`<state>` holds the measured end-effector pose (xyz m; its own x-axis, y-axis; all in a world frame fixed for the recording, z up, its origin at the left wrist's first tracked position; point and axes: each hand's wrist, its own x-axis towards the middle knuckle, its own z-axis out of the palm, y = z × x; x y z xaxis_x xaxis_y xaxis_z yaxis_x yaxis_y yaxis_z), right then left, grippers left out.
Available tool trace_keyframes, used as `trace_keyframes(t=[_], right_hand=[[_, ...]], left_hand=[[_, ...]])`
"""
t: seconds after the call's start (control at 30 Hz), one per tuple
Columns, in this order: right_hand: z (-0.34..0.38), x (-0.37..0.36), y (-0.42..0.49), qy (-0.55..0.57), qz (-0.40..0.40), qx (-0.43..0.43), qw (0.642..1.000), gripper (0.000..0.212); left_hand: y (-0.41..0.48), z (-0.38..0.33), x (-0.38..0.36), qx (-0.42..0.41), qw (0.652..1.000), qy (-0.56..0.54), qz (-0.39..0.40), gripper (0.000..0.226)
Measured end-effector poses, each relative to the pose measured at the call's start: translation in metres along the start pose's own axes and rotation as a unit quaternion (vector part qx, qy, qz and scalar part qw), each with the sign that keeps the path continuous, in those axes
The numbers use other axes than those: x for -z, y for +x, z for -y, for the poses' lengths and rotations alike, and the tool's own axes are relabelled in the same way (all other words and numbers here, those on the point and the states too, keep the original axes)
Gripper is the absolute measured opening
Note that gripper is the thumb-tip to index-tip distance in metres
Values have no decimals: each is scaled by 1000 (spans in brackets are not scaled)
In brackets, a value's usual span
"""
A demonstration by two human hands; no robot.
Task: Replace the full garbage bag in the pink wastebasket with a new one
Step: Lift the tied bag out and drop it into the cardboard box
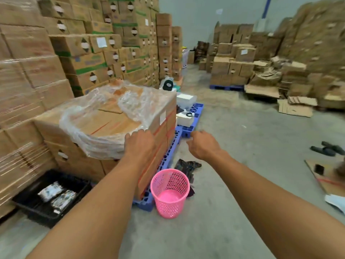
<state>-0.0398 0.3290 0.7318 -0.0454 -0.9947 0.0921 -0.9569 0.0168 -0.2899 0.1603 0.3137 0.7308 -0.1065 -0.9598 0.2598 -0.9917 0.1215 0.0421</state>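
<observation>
The pink mesh wastebasket [170, 191] stands upright on the concrete floor beside a blue pallet [168, 159]. No bag lines it and its inside is bare. A dark crumpled bag or cloth [187, 166] lies on the floor just behind it. My left hand [140, 144] reaches forward, palm down, over the corner of the cardboard boxes [112, 120] stacked on the pallet, next to loose clear plastic wrap [97, 116]. It holds nothing. My right hand [202, 144] hovers in the air above and beyond the basket, fingers loosely curled and empty.
Tall walls of cardboard boxes [56, 53] rise on the left. A black crate [50, 197] with packets sits at the lower left. White foam boxes [184, 109] lie on the pallet ahead. Flattened cardboard [295, 107] and sandals [328, 148] lie on the right. An aisle of bare floor [233, 128] runs ahead.
</observation>
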Motion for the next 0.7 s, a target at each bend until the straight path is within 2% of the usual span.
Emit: trace_keyframes(t=[0.2, 0.4, 0.6, 0.7], right_hand=[[-69, 7, 120, -11, -9, -33, 999, 40], [-119, 21, 257, -25, 0, -54, 998, 43], [-149, 20, 365, -14, 21, -52, 998, 42], [-160, 11, 416, -23, 32, -22, 999, 42]], left_hand=[[134, -55, -44, -12, 999, -18, -29, 26], [278, -110, -66, -17, 999, -33, -8, 25], [373, -150, -88, -17, 998, -52, -7, 25], [408, -159, -105, -9, 1000, -30, 5, 21]])
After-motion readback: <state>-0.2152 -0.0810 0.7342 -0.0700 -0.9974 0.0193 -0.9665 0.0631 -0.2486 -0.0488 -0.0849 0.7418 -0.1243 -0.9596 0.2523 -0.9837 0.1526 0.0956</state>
